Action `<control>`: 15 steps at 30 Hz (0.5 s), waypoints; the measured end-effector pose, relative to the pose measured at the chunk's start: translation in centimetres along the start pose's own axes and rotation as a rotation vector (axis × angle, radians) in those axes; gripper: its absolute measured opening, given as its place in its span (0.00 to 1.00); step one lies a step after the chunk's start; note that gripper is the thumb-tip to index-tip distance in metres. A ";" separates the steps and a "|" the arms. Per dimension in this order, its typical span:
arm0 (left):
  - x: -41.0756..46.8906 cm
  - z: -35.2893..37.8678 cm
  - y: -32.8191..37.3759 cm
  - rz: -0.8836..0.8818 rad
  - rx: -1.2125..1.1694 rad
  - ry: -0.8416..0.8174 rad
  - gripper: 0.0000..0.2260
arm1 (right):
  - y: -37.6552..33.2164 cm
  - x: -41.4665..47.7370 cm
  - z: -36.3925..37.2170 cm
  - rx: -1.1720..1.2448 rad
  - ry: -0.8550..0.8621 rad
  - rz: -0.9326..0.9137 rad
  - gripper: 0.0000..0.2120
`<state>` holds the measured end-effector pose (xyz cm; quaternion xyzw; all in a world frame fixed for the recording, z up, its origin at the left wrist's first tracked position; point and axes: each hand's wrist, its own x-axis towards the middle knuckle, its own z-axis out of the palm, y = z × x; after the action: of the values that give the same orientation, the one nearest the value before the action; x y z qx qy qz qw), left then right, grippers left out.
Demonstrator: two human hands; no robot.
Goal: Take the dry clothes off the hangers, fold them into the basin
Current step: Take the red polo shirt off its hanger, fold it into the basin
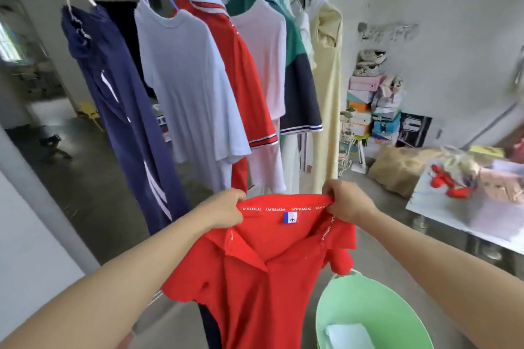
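Note:
A red polo shirt (263, 286) hangs in front of me, held up by its collar. My left hand (224, 211) grips the collar's left end and my right hand (347, 204) grips its right end. The shirt is off any hanger and droops past the frame's bottom edge. A pale green basin (365, 303) stands at the lower right with a folded light cloth (350, 336) inside. Behind, several garments hang on hangers: navy trousers (124, 110), a white T-shirt (190, 88), a red polo (243, 71), a pink shirt (263, 65), a green-and-navy polo (297, 76) and a cream garment (326, 99).
A table (482, 221) at the right carries red hangers (448, 183) and bags. Stacked shoe boxes (368, 105) and a brown sack (399, 171) stand against the far wall. A white wall edge (34, 207) runs along the left, with a doorway beyond it.

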<state>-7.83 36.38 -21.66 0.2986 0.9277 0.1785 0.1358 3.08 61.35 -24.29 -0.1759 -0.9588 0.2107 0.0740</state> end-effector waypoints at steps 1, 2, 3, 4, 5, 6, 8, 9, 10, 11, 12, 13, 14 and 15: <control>0.8 0.3 1.4 0.023 0.045 0.013 0.10 | 1.2 -0.1 -0.8 -0.026 0.012 0.014 0.12; 1.7 0.5 2.7 0.036 0.081 0.021 0.12 | 2.6 -0.2 -1.5 -0.048 0.011 0.024 0.14; 2.5 0.6 4.0 0.050 0.090 0.029 0.14 | 3.9 -0.3 -2.4 -0.064 0.001 0.027 0.15; 3.1 0.6 4.6 0.066 0.067 0.029 0.14 | 4.5 -0.3 -3.0 -0.062 -0.014 0.024 0.16; 4.0 0.8 5.9 0.101 0.010 0.014 0.14 | 5.9 -0.3 -4.1 -0.061 -0.026 0.037 0.15; 4.5 0.8 7.0 0.121 -0.056 -0.012 0.14 | 6.9 -0.3 -4.9 -0.058 -0.037 0.042 0.12; 5.3 0.6 10.0 0.158 -0.157 -0.103 0.14 | 9.0 -0.5 -6.9 0.013 -0.039 0.072 0.11; 5.3 0.3 11.1 0.178 -0.197 -0.158 0.14 | 9.4 -0.5 -7.7 0.081 -0.029 0.084 0.11; 5.7 0.1 12.8 0.198 -0.229 -0.213 0.14 | 10.5 -0.6 -8.8 0.160 0.000 0.098 0.12; 5.9 -0.1 13.7 0.202 -0.252 -0.256 0.13 | 11.0 -0.7 -9.8 0.239 0.027 0.109 0.13; 6.2 -0.4 14.8 0.213 -0.266 -0.282 0.12 | 11.6 -0.9 -10.8 0.319 0.047 0.121 0.15; 6.7 -0.5 15.7 0.222 -0.278 -0.295 0.13 | 12.1 -1.1 -11.8 0.388 0.054 0.129 0.16; 7.4 -0.5 16.6 0.229 -0.284 -0.298 0.14 | 12.6 -1.4 -12.8 0.452 0.057 0.133 0.17; 8.2 -0.3 17.5 0.232 -0.271 -0.295 0.14 | 13.0 -1.8 -13.8 0.505 0.057 0.132 0.18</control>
<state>-5.54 54.47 -15.35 0.4054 0.8246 0.2702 0.2876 11.70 76.96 -17.60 -0.2197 -0.8599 0.4425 0.1285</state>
